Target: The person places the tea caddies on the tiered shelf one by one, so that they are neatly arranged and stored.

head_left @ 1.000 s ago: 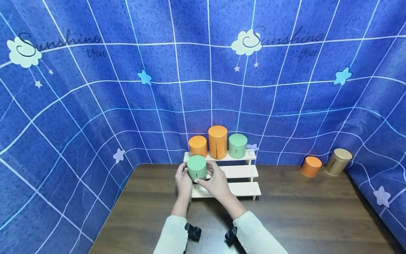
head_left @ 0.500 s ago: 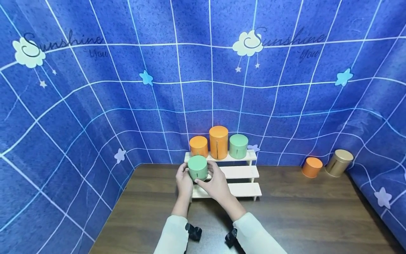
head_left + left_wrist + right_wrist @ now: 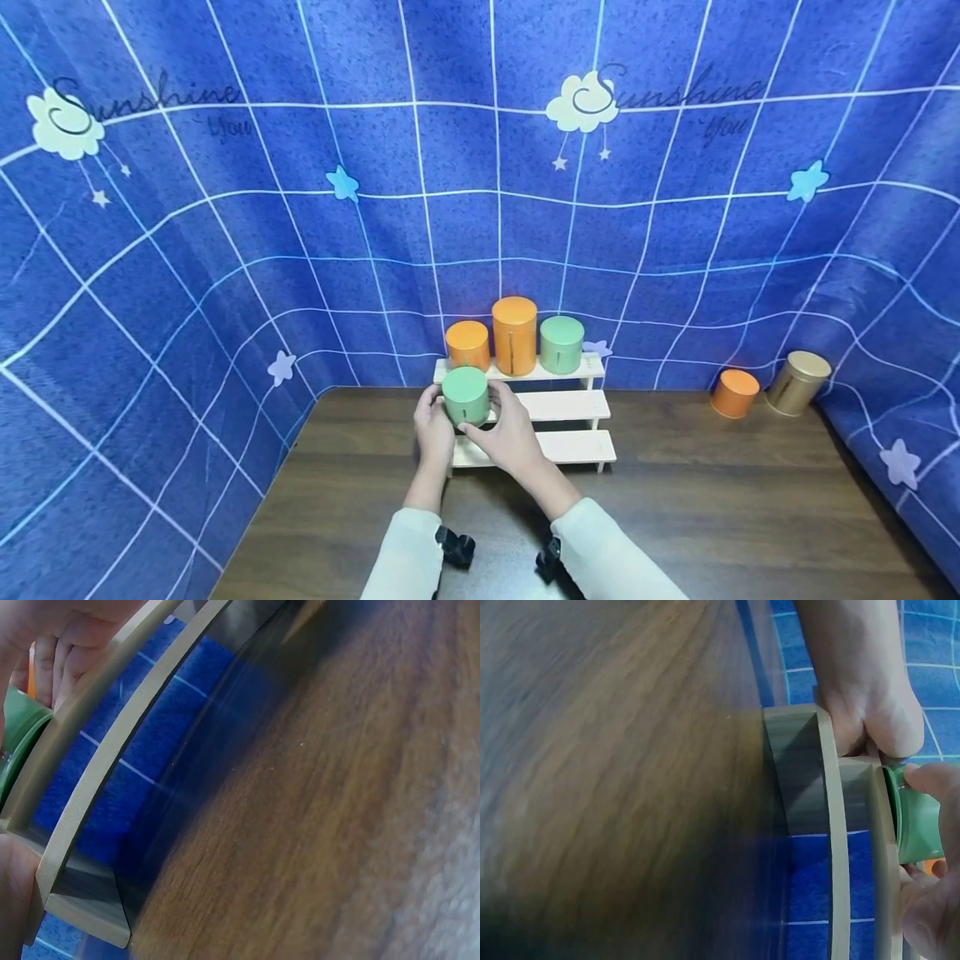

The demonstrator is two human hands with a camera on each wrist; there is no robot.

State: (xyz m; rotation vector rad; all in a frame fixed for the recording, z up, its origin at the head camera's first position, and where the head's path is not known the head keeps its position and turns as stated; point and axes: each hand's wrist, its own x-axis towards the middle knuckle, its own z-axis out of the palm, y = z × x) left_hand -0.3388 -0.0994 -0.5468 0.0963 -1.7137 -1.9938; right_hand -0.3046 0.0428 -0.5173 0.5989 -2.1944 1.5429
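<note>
Held a green canister (image 3: 466, 396) upright between both grips, at the left end of the middle tier (image 3: 566, 406) of a pale stepped shelf (image 3: 570, 448). Showed its base right at the board in the right wrist view, though could not tell whether at full rest there. Clasped it on the left with the curled fingers of the left grip (image 3: 435, 429), partly hidden behind it; pinched it on the right with the right grip (image 3: 513, 429), thumb in front. Steadied it so from two sides, probably because of the narrow board and round wall. Faced its dark slit forward, perhaps to match the row above. Carried on the top tier (image 3: 595, 367), from left to right, a short orange canister (image 3: 468, 342), a tall orange canister (image 3: 514, 335) and a second green canister (image 3: 562, 343), close side by side, with the tallest central, as if for balance. Had on the bench (image 3: 697, 508), well to the right, another orange canister (image 3: 735, 393) and, just beside it, a gold canister (image 3: 798, 383), apparently to leave working room. Wore pale sleeves (image 3: 408, 546) and black wrist cameras (image 3: 456, 547). Ended behind in blue cloth (image 3: 465, 233) with white grid lines, clouds and stars.
</note>
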